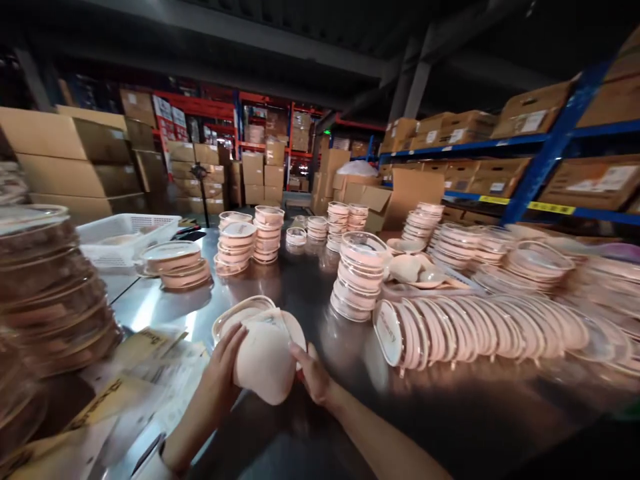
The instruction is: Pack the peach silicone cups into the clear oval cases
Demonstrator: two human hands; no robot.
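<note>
Above the table [303, 283], a pale pad [265, 363]; smooth, rounded.

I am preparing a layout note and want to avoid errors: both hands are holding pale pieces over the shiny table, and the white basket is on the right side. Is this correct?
Not entirely: the head view shows the white basket on the left side, not the right. The left hand and right hand do hold pale pieces over the shiny table.

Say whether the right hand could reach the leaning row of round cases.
Probably yes: only tabletop shows between the right hand and the row, though that hand is occupied with the pale pad.
</note>
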